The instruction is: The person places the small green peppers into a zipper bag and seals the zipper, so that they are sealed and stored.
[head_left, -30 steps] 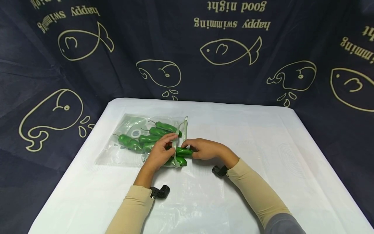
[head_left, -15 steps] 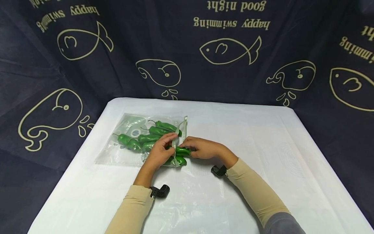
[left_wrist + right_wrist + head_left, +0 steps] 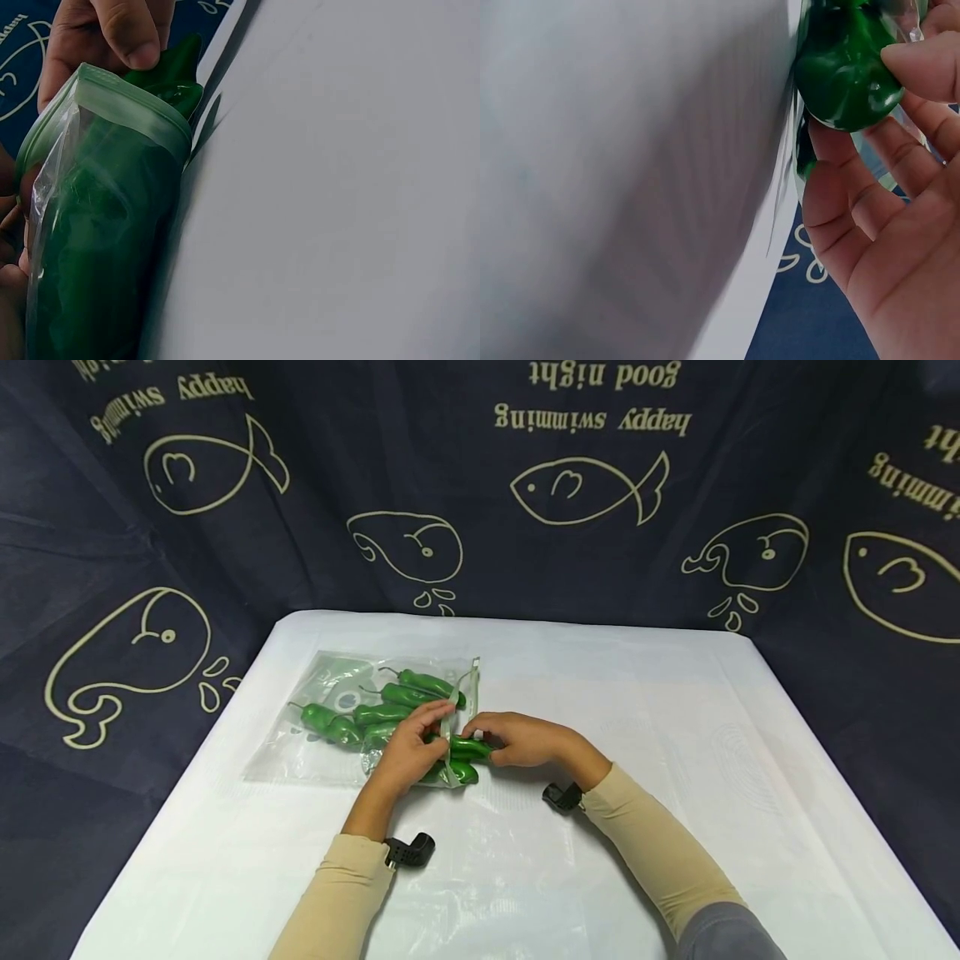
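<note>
A clear zip bag [image 3: 273, 760] lies flat on the table's left half, its mouth to the right. Inside it show several green peppers [image 3: 330, 725]. At the bag's mouth my left hand [image 3: 405, 756] pinches the upper edge. The left wrist view shows that pale green zip strip [image 3: 135, 112] raised over the contents. My right hand [image 3: 528, 741] grips the end of a green pepper [image 3: 471, 748], which lies partly inside the mouth. In the right wrist view the thumb is against the glossy pepper [image 3: 847, 82], with fingers beneath. Another pepper [image 3: 463, 772] pokes out nearer me.
A white cover is spread over the table [image 3: 675, 760]. Behind it hangs a dark blue cloth [image 3: 480, 568] printed with fish and whales. Each wrist wears a black camera band, the left one [image 3: 411, 851] close above the table.
My right hand has shifted very slightly left toward the bag's mouth with the pepper. The left hand and the bag stay in place.
</note>
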Demonstrator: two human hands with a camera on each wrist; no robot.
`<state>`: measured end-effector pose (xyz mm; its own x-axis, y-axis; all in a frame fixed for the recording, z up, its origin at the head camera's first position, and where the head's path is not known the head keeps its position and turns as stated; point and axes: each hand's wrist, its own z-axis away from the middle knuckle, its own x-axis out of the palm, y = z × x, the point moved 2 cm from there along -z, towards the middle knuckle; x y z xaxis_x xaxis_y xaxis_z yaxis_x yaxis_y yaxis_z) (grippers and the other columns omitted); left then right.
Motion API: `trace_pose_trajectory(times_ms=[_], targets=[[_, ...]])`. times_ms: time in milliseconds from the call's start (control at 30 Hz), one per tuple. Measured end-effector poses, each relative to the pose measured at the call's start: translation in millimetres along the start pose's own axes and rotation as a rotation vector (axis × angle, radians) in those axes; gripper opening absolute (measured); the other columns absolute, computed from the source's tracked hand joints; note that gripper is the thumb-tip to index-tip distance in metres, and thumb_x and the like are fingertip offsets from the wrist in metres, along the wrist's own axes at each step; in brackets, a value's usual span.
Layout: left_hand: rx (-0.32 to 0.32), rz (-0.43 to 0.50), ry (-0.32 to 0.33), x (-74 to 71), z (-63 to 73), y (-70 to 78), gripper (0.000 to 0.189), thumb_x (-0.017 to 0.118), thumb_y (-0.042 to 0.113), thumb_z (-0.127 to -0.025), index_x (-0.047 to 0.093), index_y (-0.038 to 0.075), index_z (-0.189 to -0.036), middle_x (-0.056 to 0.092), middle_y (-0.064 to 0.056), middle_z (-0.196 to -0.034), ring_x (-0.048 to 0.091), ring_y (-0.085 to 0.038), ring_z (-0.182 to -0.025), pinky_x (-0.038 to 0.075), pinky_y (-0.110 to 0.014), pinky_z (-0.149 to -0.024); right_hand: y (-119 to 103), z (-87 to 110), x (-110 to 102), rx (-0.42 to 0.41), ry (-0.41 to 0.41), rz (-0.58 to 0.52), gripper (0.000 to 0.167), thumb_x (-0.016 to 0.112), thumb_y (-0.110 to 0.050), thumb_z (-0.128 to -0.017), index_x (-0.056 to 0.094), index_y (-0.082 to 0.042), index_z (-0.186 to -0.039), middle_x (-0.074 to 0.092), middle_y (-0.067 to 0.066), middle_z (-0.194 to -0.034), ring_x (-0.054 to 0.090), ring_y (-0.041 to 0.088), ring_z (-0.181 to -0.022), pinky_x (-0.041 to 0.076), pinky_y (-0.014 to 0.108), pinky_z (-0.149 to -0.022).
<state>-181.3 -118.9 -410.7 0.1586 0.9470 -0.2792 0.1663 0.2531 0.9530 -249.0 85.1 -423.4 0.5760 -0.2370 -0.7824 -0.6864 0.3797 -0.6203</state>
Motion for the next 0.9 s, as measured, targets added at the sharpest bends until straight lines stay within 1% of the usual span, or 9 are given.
trace_pose_trajectory(times_ms=[100,200,367,433,667,767,900], targets=[[0.006,0.003,-0.002,-0.2,-0.3,0.1,0.058,0.053,-0.012,-0.081,0.052,-0.007,-0.139,0.044,-0.015,-0.149,0.051,-0.038,-0.105,0.044,-0.027,-0.075,-1.6,0.6,-1.0,0.017,0.007,-0.002,0.046,0.062,-0.002,-0.090,0.055,-0.017,-0.133,0.059,-0.003,-0.120,0.054,0.013,-0.093,0.045,0.033,-0.080],[0.010,0.006,-0.003,-0.2,-0.3,0.2,0.057,0.053,-0.012,-0.081,0.052,-0.008,-0.138,0.045,-0.016,-0.148,0.051,-0.040,-0.105,0.043,-0.025,-0.074,-2.4,1.0,-1.4,0.028,0.002,0.001,0.045,0.062,-0.003,-0.092,0.055,-0.018,-0.134,0.060,-0.001,-0.122,0.056,0.013,-0.097,0.046,0.034,-0.083],[0.014,0.006,-0.006,0.7,-0.1,0.4,0.057,0.054,-0.012,-0.081,0.053,-0.008,-0.138,0.046,-0.016,-0.147,0.049,-0.034,-0.100,0.043,-0.024,-0.072,-2.7,1.5,-0.7,0.038,-0.005,0.031,0.046,0.062,-0.006,-0.094,0.054,-0.019,-0.137,0.061,0.001,-0.127,0.057,0.013,-0.101,0.047,0.035,-0.085],[0.015,0.006,-0.007,1.0,0.0,0.7,0.057,0.054,-0.012,-0.081,0.053,-0.007,-0.138,0.046,-0.016,-0.147,0.049,-0.033,-0.099,0.043,-0.025,-0.072,-3.0,1.8,-0.4,0.038,-0.005,0.038,0.047,0.063,-0.006,-0.094,0.054,-0.017,-0.138,0.060,0.001,-0.128,0.057,0.013,-0.099,0.047,0.035,-0.085],[0.023,0.006,-0.001,1.0,0.0,1.2,0.057,0.054,-0.013,-0.081,0.054,-0.006,-0.138,0.046,-0.017,-0.147,0.051,-0.032,-0.103,0.044,-0.028,-0.076,-2.1,1.5,0.9,0.041,-0.016,0.040,0.052,0.063,-0.005,-0.093,0.051,-0.017,-0.141,0.057,-0.001,-0.133,0.055,0.012,-0.095,0.045,0.033,-0.085],[0.030,0.005,-0.002,1.0,-0.1,1.0,0.057,0.054,-0.013,-0.081,0.054,-0.007,-0.138,0.045,-0.018,-0.147,0.051,-0.034,-0.105,0.045,-0.030,-0.078,-2.6,1.4,0.7,0.042,-0.022,0.035,0.055,0.063,-0.003,-0.091,0.050,-0.017,-0.142,0.057,-0.001,-0.132,0.054,0.013,-0.093,0.044,0.033,-0.083],[0.027,0.001,-0.004,0.9,0.3,0.2,0.057,0.054,-0.012,-0.082,0.053,-0.007,-0.139,0.044,-0.017,-0.148,0.050,-0.040,-0.108,0.044,-0.031,-0.079,-3.1,1.9,0.8,0.043,-0.042,0.036,0.061,0.062,-0.001,-0.088,0.047,-0.018,-0.145,0.056,0.000,-0.134,0.053,0.014,-0.095,0.044,0.034,-0.084]])
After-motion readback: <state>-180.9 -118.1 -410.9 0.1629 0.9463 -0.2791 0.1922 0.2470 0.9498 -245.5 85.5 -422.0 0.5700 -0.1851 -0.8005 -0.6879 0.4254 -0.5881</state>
